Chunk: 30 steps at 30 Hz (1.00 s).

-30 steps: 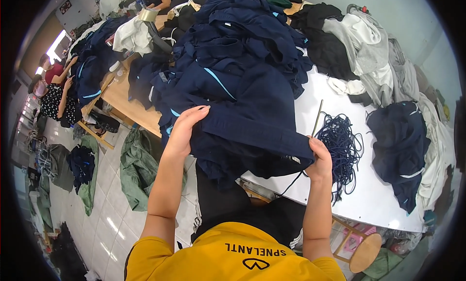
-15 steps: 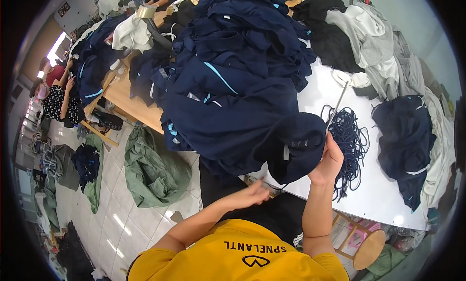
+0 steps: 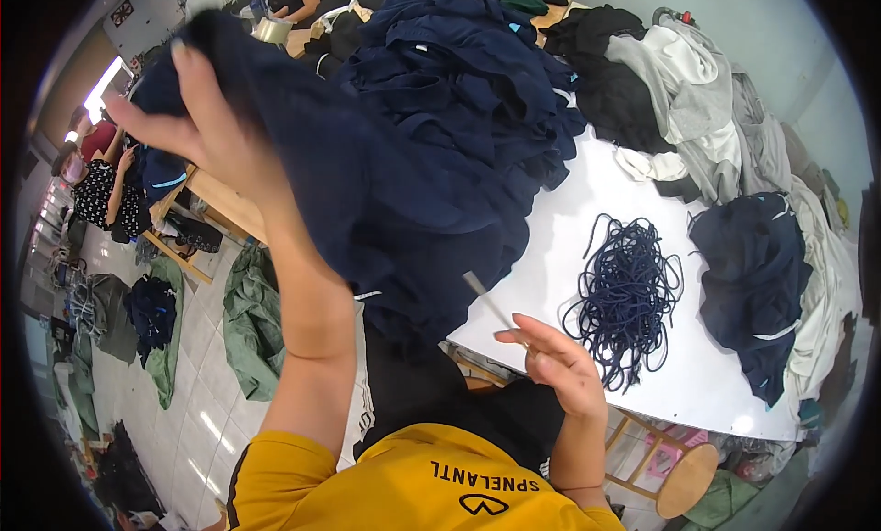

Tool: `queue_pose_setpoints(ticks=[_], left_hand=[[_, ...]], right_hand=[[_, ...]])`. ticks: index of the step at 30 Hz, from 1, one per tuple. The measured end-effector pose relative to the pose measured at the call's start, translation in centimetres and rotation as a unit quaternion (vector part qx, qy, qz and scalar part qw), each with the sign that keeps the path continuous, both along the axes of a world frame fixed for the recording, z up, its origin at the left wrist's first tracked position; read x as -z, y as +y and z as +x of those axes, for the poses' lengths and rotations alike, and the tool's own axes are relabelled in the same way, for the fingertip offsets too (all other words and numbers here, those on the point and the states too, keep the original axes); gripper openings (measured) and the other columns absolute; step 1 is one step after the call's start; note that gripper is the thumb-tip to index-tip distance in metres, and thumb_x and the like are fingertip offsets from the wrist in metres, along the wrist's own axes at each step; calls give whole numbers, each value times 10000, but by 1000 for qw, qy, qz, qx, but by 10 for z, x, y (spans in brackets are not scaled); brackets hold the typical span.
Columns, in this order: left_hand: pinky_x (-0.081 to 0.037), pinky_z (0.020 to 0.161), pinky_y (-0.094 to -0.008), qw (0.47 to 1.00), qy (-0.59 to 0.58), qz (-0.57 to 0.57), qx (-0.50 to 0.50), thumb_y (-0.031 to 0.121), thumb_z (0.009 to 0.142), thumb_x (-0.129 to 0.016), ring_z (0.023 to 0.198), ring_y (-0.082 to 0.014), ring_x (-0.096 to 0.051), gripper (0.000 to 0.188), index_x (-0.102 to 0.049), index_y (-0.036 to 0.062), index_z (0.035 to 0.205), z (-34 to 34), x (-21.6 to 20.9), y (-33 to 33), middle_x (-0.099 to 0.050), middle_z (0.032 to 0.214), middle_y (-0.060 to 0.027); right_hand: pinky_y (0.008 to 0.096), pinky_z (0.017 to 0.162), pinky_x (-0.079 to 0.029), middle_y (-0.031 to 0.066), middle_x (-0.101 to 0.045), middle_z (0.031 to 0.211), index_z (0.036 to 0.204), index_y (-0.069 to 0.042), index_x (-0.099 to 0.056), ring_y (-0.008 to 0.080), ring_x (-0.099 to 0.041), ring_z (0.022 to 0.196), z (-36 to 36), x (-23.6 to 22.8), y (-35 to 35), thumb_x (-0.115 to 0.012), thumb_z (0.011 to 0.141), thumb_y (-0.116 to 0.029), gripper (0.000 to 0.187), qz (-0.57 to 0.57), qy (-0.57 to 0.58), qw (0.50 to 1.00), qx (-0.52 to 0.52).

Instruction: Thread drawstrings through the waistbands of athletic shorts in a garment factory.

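Note:
My left hand (image 3: 225, 150) is raised at the upper left, thumb and forefinger stretched wide apart. Against it hangs a dark navy garment (image 3: 395, 178), spread in front of the pile and smeared by motion. Cloth hides some of the left fingers. Lower down, my right hand (image 3: 562, 364) pinches a thin metal rod (image 3: 496, 309) between thumb and fingers, its flat pale tip pointing up and left. Right of that hand, a tangled heap of navy cords (image 3: 633, 297) lies on the white tabletop (image 3: 551, 233).
Behind rises a large pile of navy garments (image 3: 459, 81). Grey and white cloth (image 3: 684, 86) and another navy garment (image 3: 757, 279) lie at the right. A wooden stool (image 3: 686, 480) stands below the table. Green sacking (image 3: 252, 320) sits on the floor; other people (image 3: 105, 187) work at far left.
My left hand has swung up and left from beside the table edge, and the navy garment now stretches toward the upper left. My right hand has come lower and left with the rod.

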<state>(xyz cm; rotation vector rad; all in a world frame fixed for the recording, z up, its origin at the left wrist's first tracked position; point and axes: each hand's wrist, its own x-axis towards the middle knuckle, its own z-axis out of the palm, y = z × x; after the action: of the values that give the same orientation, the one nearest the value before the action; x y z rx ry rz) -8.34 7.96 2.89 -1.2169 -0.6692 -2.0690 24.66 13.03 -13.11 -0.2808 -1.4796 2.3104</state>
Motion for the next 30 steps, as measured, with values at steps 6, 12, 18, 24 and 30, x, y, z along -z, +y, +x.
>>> queue_pose_setpoints(ticks=[6,12,18,24,30], left_hand=[[-271,1100,-334,789,231,-558,112,225,802,-718,1352,-228,-325,886,-167,35,1469,12,44,81,-293,1496,-148],[-427,890,-433,484,319,-815,3,449,752,-703,1059,-362,-575,884,-287,69,1433,10,223,32,-610,1129,-208],[-347,955,-402,561,73,-820,92,441,888,-548,1097,-291,-573,516,-537,106,1280,-4,204,9,-637,1135,-136],[-469,860,-385,554,190,-810,-31,312,905,-545,1009,-287,-596,302,-676,62,1014,-6,193,12,-660,1034,-105],[-501,776,-371,478,116,-869,53,340,885,-562,881,-285,-647,302,-703,83,955,0,180,34,-689,952,-106]], right_hand=[[186,440,-281,92,-632,940,1294,2,-487,68,-388,547,15,66,5,-486,921,-199,423,-271,79,959,39],[190,465,-307,106,-637,973,1384,35,-366,69,-417,555,22,70,1,-457,939,-105,475,-294,12,946,134],[157,440,-327,125,-657,1025,1414,-23,-349,57,-465,498,26,56,1,-447,954,-138,484,-87,-164,965,187],[142,431,-316,93,-696,943,1350,-39,-466,5,-413,476,11,54,-1,-475,950,-86,403,38,-172,968,179],[154,568,-314,27,-667,805,1239,-16,-579,-11,-396,620,0,43,0,-497,930,-36,320,130,-173,963,158]])
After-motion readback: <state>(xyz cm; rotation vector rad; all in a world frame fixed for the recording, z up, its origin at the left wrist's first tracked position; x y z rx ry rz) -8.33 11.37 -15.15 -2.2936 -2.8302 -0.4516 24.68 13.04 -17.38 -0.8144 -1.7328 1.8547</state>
